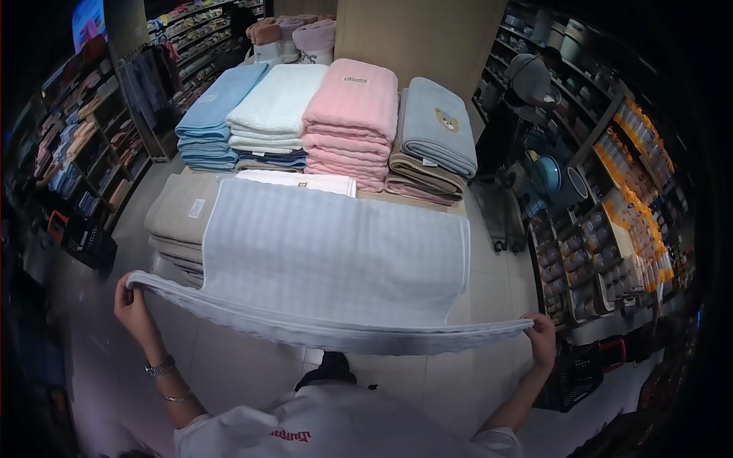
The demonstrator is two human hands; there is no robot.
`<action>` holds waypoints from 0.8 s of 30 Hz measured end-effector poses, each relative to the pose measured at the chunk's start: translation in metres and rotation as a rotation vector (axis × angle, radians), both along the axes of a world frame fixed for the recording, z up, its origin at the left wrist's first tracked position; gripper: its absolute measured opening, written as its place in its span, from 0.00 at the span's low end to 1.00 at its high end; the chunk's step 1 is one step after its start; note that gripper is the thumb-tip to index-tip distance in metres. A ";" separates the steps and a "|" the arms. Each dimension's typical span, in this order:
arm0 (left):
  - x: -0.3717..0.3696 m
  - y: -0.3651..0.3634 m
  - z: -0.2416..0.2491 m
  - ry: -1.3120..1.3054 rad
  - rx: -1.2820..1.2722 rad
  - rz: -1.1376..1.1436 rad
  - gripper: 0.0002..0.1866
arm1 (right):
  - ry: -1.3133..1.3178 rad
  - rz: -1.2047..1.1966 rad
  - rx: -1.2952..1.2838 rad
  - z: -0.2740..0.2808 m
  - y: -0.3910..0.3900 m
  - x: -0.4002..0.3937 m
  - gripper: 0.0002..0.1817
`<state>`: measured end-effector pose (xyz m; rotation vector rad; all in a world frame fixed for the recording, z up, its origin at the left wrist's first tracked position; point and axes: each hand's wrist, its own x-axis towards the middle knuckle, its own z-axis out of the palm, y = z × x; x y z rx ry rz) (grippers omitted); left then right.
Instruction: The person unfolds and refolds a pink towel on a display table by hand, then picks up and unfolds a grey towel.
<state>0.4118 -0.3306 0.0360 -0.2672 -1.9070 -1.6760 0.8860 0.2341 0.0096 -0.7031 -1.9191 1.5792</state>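
We see a strong fisheye warp: the shop shelving [634, 145] bends along both sides, and the corners of the frame fall away to black vignette. Light comes from overhead and is even and cool, brightest on the folded pink terry towel stack [350, 122] and its pale neighbours at the far edge of the display table [416, 200]. The wide pale grey ribbed towel [336, 259] is softly lit, with a faint shadow under its near fold. The glossy floor [237, 366] carries a dull sheen, no hard glare. The side aisles are dim and murky. Focus holds at centre; detail smears toward the rim, and small labels are unreadable.
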 end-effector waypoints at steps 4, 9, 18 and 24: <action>-0.030 0.044 0.020 0.077 0.090 0.096 0.09 | 0.325 -0.026 0.073 0.011 0.032 -0.078 0.09; -0.111 0.102 0.037 0.219 0.212 0.084 0.10 | 0.532 -0.246 -0.208 0.006 0.087 -0.217 0.11; -0.209 0.214 -0.095 0.031 -0.739 0.106 0.12 | -0.361 -0.699 0.759 -0.167 0.111 -0.328 0.12; -0.206 0.225 -0.123 -0.042 -0.769 0.184 0.13 | -0.413 -0.780 0.754 -0.163 0.093 -0.333 0.12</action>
